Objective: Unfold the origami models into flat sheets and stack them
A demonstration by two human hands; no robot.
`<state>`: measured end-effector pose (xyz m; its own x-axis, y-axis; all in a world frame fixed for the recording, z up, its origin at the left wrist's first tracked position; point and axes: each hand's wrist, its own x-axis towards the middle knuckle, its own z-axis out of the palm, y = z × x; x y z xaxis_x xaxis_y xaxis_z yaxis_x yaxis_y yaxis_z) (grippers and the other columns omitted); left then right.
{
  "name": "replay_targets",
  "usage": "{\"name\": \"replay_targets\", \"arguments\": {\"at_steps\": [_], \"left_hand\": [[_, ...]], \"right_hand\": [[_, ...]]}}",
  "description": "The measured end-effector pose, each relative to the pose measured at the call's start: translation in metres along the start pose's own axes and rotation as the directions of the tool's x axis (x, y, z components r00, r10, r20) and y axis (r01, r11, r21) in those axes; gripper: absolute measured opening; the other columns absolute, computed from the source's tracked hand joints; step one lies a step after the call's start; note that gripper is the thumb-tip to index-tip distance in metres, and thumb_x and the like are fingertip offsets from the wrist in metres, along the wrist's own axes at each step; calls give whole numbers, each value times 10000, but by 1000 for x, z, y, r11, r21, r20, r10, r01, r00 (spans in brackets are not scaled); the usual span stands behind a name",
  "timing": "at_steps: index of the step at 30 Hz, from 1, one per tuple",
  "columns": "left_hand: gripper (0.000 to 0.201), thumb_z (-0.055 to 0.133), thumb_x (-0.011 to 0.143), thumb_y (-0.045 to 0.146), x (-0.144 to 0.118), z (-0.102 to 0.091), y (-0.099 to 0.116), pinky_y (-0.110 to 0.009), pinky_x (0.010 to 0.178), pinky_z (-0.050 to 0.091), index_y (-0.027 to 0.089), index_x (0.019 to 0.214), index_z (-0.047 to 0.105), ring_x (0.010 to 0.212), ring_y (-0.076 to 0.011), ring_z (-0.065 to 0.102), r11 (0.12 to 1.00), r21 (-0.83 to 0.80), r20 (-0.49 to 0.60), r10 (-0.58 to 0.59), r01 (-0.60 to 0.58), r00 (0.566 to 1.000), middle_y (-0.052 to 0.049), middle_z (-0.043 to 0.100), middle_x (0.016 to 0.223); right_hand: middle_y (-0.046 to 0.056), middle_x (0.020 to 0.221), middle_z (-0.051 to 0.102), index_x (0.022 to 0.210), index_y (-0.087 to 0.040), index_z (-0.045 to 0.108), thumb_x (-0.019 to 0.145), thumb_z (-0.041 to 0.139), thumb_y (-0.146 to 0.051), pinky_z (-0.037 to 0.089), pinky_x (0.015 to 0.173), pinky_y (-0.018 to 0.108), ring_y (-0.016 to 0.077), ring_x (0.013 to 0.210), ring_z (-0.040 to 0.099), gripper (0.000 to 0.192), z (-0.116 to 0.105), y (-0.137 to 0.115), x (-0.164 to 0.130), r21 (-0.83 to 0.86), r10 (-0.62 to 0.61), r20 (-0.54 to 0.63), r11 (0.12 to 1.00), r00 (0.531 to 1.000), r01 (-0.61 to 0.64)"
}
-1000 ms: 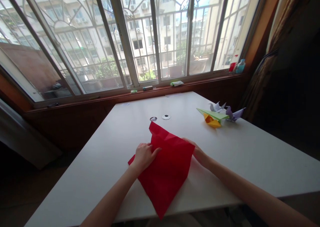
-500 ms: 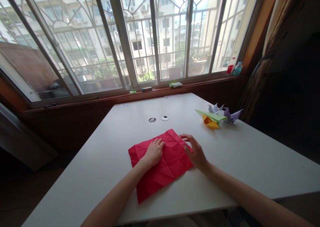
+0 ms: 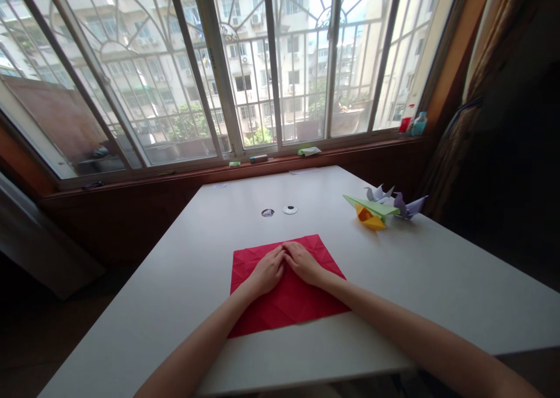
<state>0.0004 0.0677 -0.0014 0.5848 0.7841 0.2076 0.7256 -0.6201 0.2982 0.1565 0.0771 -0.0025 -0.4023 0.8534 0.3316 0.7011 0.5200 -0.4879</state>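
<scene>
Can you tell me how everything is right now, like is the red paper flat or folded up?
red paper: spread flat on the table, creased all over.
left hand: palm down, pressing the paper.
right hand: palm down on the paper, touching the left hand.
green paper plane: folded, lying on the table.
yellow paper model: folded, beside the plane.
purple paper cranes: folded, standing.
table: white, bears everything.

Creased paper sheet point(image 3: 284, 293) flat on table point(image 3: 437, 281), folded paper figures point(image 3: 380, 206) far right, behind.
</scene>
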Motion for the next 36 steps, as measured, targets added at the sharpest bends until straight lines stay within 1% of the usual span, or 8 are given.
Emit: {"name": "replay_targets", "arguments": {"at_steps": [4, 8, 16, 21, 25, 27, 31, 36], "left_hand": [[517, 353, 890, 384, -17, -6, -21, -404, 1110, 205, 177, 1363, 338, 1359, -218, 222, 993, 57, 28, -103, 101, 994, -75, 295, 1458], [531, 317, 898, 430, -42, -21, -48, -435, 1097, 194, 187, 1371, 329, 1361, -249, 206, 951, 133, -2, -282, 280, 959, -85, 262, 1467], [555, 300, 896, 447, -65, -31, -64, -406, 1096, 203, 163, 1371, 336, 1357, -242, 222, 913, 193, -12, -364, 359, 932, -78, 281, 1459], [501, 358, 877, 442, -55, -45, -66, -456, 1069, 241, 217, 1320, 418, 1334, -267, 282, 908, 214, -52, -359, 362, 932, -67, 345, 1435], [461, 290, 898, 239, -36, -55, -39, -417, 1122, 72, 142, 1341, 377, 1390, -231, 72, 897, 250, -203, -320, 365, 925, -86, 162, 1503], [464, 256, 899, 193, -31, -48, -17, -381, 1125, 104, 122, 1344, 365, 1392, -206, 67, 923, 247, -250, -234, 296, 939, -98, 161, 1502], [502, 306, 913, 354, -37, -21, 14, -442, 1104, 182, 173, 1381, 302, 1377, -235, 152, 988, 110, -13, -103, 104, 995, -99, 206, 1489], [518, 302, 897, 485, -59, -22, -5, -448, 1102, 184, 289, 1376, 303, 1370, -222, 185, 991, 66, 62, -124, 120, 990, -26, 239, 1481]], "right_hand": [[128, 1424, 352, 1332, -134, 394, 867, 405, -466, 192, 1104, 413, 243, 1339, 263, 572, 0, -2, -9, -59, -77, 143, 995, 987, 86], [124, 1461, 263, 1378, -137, 331, 834, 347, -611, 176, 1109, 406, 254, 1354, 222, 722, -10, 11, -14, -117, -32, 208, 991, 978, 58], [142, 1455, 272, 1378, -137, 324, 842, 307, -599, 179, 1091, 465, 279, 1345, 240, 708, -52, 67, -31, -256, 200, 119, 953, 973, -164], [182, 1423, 327, 1341, -118, 375, 862, 383, -377, 196, 1060, 541, 333, 1321, 274, 545, -55, 58, -19, -280, 224, 9, 936, 974, -213], [146, 1420, 351, 1328, -148, 397, 881, 331, -248, 273, 1049, 500, 290, 1305, 321, 462, -47, 24, -5, -226, 89, -6, 970, 996, -88], [106, 1434, 338, 1339, -169, 387, 877, 345, -223, 277, 1066, 456, 251, 1321, 301, 467, -39, 2, -5, -186, -11, 32, 982, 999, 16], [66, 1444, 327, 1365, -188, 356, 898, 372, -336, 251, 1097, 394, 209, 1345, 254, 490, -22, -25, -19, -105, -162, 128, 979, 979, 176], [56, 1463, 276, 1397, -230, 284, 876, 392, -494, 185, 1110, 441, 230, 1357, 216, 594, -24, -8, -35, 1, -267, 327, 959, 906, 283]]}}
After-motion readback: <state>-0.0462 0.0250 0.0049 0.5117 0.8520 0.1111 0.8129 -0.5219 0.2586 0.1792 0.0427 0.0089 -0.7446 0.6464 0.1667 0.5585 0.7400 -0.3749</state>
